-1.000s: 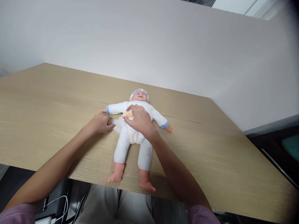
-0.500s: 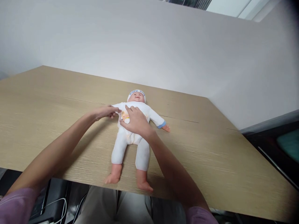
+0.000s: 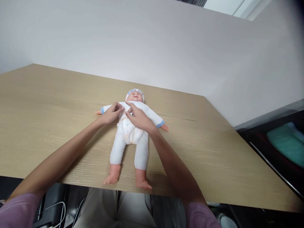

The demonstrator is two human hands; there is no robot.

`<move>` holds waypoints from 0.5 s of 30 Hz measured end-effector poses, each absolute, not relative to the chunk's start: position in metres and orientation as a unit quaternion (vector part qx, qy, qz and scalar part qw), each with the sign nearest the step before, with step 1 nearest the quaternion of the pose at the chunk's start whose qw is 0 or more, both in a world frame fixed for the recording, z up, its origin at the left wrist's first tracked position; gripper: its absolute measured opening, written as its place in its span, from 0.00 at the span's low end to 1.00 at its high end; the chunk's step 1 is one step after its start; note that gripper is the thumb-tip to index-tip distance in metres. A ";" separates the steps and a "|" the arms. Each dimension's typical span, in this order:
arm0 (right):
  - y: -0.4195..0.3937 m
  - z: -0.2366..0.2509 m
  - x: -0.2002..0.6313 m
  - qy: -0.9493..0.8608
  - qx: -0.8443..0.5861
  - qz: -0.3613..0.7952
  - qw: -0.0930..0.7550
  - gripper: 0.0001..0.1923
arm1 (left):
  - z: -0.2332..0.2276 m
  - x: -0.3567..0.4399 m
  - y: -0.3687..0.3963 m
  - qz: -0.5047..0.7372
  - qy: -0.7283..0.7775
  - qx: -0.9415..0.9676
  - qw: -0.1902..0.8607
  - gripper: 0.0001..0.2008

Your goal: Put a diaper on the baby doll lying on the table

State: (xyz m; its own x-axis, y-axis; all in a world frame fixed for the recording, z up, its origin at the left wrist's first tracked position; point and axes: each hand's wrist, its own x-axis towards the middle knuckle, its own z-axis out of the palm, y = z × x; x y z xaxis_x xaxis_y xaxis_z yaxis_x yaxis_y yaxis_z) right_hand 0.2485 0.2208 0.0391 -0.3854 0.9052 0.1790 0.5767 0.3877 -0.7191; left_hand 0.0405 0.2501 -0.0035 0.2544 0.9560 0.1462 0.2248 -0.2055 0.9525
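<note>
A baby doll (image 3: 142,152) in a white suit with blue cuffs lies on its back, head away from me, arms spread. Around its hips is a white diaper (image 3: 129,129), its upper edge partly behind my right hand. My left hand (image 3: 111,114) is over the doll's chest on the left side, fingertips drawn together; what is between them, if anything, is too small to make out. Facing it, my right hand (image 3: 140,119) rests over the belly and chest with thumb and forefinger apart.
The doll lies on a wooden table (image 3: 201,158) against a pale wall (image 3: 142,44). A dark object with a green patch (image 3: 287,142) stands at the right edge. A black chair (image 3: 53,202) and a white cable (image 3: 64,209) are below the front edge.
My left hand has moved from the diaper's left side up and inward onto the chest. Both hands are closer together, and more of the diaper's front shows. The view has shifted slightly.
</note>
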 end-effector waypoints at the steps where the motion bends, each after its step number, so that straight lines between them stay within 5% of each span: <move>1: 0.220 0.041 0.251 -0.777 -0.470 0.300 0.294 0.28 | -0.007 0.040 0.248 0.414 0.448 0.673 0.418 0.22; 15: 0.223 0.040 0.258 -0.777 -0.455 0.286 0.327 0.20 | -0.025 0.037 0.250 0.400 0.384 0.706 0.440 0.25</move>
